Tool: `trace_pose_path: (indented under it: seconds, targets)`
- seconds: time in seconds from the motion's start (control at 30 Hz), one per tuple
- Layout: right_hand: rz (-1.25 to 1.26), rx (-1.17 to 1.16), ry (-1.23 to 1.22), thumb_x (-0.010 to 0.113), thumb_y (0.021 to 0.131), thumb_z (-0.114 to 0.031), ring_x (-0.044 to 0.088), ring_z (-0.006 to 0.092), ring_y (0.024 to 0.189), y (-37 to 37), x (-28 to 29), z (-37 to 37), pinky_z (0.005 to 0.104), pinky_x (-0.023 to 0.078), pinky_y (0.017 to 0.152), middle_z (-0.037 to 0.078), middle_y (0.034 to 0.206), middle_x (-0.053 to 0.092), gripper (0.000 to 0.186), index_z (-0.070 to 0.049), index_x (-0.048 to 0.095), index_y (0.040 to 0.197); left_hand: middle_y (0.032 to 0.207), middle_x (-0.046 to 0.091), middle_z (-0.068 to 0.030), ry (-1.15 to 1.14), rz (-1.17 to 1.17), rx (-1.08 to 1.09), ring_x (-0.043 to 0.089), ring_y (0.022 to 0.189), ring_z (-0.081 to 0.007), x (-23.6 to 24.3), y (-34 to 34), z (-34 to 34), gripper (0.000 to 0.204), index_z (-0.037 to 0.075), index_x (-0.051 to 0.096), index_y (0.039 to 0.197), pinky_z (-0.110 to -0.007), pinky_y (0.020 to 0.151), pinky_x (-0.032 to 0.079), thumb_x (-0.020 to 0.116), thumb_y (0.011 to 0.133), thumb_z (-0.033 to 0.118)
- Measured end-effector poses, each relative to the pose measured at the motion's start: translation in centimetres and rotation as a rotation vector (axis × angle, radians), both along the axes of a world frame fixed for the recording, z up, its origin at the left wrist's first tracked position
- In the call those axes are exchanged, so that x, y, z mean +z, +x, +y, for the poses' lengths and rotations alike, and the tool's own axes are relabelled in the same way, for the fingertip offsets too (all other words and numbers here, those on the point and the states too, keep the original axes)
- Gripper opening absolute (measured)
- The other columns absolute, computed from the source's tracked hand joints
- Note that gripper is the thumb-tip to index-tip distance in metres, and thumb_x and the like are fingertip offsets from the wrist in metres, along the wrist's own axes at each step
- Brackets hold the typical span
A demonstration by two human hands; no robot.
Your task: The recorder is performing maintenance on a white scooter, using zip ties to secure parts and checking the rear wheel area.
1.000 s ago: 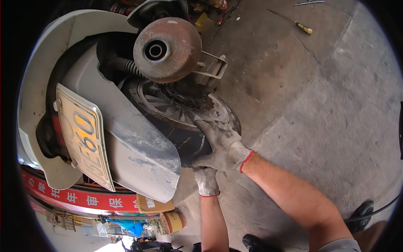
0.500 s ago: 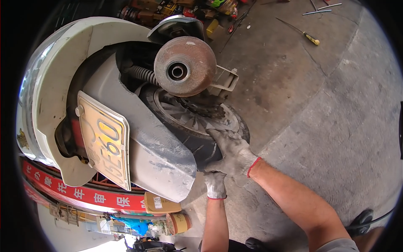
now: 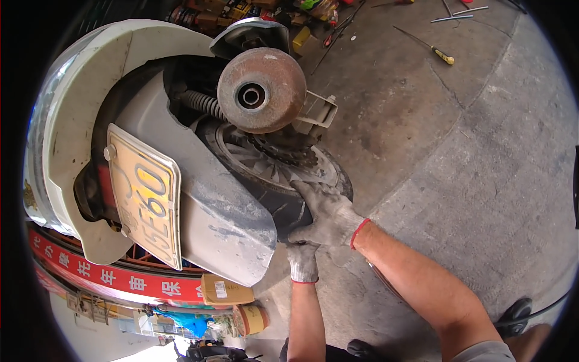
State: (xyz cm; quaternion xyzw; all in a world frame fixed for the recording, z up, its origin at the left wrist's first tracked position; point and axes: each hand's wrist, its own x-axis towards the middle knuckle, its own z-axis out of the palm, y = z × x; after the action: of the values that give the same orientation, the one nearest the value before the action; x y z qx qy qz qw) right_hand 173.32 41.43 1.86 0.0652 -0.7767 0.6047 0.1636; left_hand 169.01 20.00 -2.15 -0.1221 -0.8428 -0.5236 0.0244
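Note:
A scooter's rear wheel [image 3: 274,196], with a black tyre and dusty pale spokes, sits below a grey rear mudguard [image 3: 232,223]. My right hand [image 3: 329,211], in a dirty grey-white knit glove with red cuff, is wrapped over the tyre, fingers toward the rim and thumb at the tread. Just below it, my left hand [image 3: 303,263], gloved alike, is up against the tyre's lower edge; its fingers are hidden by the tyre and my right thumb. Above the wheel is a rusty muffler [image 3: 262,90] with a round outlet.
A yellow number plate [image 3: 148,196] hangs left of the mudguard, by white bodywork [image 3: 57,139]. On the concrete floor lie a yellow-handled screwdriver [image 3: 443,56] and a metal T-bar tool [image 3: 455,19]. A cardboard box [image 3: 226,291] stands at lower left. A coil spring [image 3: 202,104] shows beside the muffler.
The whole scene has shifted slightly left and up in view. Both hands keep their places at the wheel. A thin brownish object has come into sight beside my right forearm.

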Motion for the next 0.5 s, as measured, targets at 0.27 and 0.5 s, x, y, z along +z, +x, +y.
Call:
trace_pose_path:
  seconds: [0.27,0.5]
  targets:
    - [-0.027,0.004,-0.017,0.076,0.064,-0.050,0.046,0.0400,0.125,-0.1,-0.2,-0.2,0.0387,0.037,0.106,0.030,0.136,0.042,0.109,-0.001,0.024,0.145,0.117,0.062,-0.0100,0.068,0.016,0.033,0.060,0.106,-0.0196,0.6,1.4,1.2,0.062,0.003,0.056,0.120,-0.032,0.090,0.049,0.085,0.066,0.012]
    - [-0.009,0.025,-0.030,0.075,0.064,-0.053,0.040,0.0383,0.131,-0.5,-0.6,-0.6,0.0392,0.028,0.111,0.029,0.139,0.039,0.109,-0.001,0.024,0.146,0.121,0.059,-0.0092,0.054,0.012,0.019,0.059,0.106,-0.0194,0.8,1.5,1.4,0.067,0.002,0.053,0.124,-0.033,0.093,0.049,0.085,0.066,0.012]
